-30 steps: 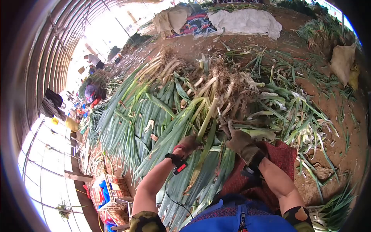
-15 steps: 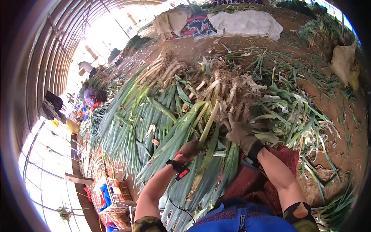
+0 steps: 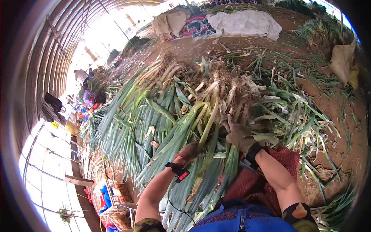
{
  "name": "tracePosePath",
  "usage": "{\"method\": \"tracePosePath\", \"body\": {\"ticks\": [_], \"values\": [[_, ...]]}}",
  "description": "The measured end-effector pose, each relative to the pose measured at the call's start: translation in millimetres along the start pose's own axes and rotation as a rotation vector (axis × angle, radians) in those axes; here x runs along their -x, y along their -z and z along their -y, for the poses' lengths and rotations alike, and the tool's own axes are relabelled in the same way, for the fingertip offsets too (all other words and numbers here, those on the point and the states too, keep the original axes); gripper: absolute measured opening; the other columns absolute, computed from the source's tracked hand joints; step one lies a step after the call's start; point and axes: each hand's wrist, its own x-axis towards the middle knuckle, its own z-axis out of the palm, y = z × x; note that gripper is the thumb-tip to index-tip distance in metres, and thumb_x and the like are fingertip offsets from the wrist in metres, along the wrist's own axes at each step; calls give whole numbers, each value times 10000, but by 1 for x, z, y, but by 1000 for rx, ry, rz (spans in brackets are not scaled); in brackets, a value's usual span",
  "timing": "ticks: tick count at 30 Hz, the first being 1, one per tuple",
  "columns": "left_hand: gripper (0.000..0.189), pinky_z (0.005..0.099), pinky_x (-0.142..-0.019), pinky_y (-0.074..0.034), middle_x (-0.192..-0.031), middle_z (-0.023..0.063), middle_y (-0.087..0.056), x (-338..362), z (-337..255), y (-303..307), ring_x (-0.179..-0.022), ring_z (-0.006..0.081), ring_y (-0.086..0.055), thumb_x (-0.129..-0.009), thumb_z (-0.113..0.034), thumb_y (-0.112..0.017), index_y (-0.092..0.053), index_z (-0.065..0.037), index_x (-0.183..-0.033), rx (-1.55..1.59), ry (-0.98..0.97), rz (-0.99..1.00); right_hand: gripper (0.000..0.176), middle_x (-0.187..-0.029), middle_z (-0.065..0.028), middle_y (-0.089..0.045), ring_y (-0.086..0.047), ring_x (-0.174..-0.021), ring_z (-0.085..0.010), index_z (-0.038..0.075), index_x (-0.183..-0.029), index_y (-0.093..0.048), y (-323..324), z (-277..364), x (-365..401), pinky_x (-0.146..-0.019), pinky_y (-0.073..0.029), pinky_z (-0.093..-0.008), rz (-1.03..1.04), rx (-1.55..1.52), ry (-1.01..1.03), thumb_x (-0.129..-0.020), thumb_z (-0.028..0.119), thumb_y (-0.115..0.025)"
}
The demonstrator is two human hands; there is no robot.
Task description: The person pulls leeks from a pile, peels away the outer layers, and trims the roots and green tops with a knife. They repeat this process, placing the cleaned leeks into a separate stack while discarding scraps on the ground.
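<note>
A large heap of green onions (image 3: 135,112) lies in front of me, with long green leaves toward me and tangled dry roots (image 3: 232,87) at the far end. My left hand (image 3: 189,151), gloved, is closed around a green onion (image 3: 209,123) that slants up toward the roots. Just right of that stalk, below the roots, is my gloved right hand (image 3: 239,136); its visible fingers are stretched and apart, and some are blurred. A dark red cloth (image 3: 255,189) covers my lap beneath the right forearm.
Stripped leaves (image 3: 297,120) litter the soil on the right. A white sheet (image 3: 247,23) lies over a pile at the back, and a beige sack (image 3: 342,63) sits far right. Wicker baskets (image 3: 119,190) stand lower left. Other people (image 3: 88,96) are farther off at left.
My right hand's fingers have shifted slightly, while the left hand keeps its grip on the stalk. A person in the left background has changed posture.
</note>
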Motion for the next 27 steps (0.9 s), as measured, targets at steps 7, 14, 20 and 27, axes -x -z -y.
{"method": "tracePosePath", "body": {"ticks": [7, 14, 20, 27], "values": [[232, 305, -736, -475, -869, 35, -686, 12, -13, 8, -799, 148, -614, -857, -168, -699, -704, -48, -1056, 286, 18, 67, 977, -830, -243, -680, -665, -759, -412, 26, -1577, -203, 5, 2, 6, -675, -496, -496, 18, 13, 2, -709, 203, -615], [240, 293, -717, -461, -855, 1, -658, 5, 6, 0, -782, 118, -571, -891, -164, -699, -693, -21, -1084, 378, -34, 133, 981, -906, -265, -690, -678, -832, -416, 37, -1575, -207, 10, 6, -4, -757, -515, -499, 53, -1, -51, -708, 213, -629], [277, 323, -726, -478, -819, -26, -625, 8, 5, -2, -780, 133, -585, -906, -204, -712, -674, -11, -1101, 535, 47, 140, 890, -1020, -264, -688, -677, -940, -434, 110, -1547, -265, 25, 4, 33, -800, -535, -487, 187, -92, -78, -748, 239, -634], [380, 465, -654, -502, -819, 127, -678, 48, -39, 28, -755, 333, -676, -851, -396, -728, -616, -59, -987, -81, -133, -126, 1000, -1087, -269, -677, -674, -982, -422, 102, -1559, -257, 28, -32, 95, -874, -529, -498, 21, -104, -8, -712, 337, -733]]}}
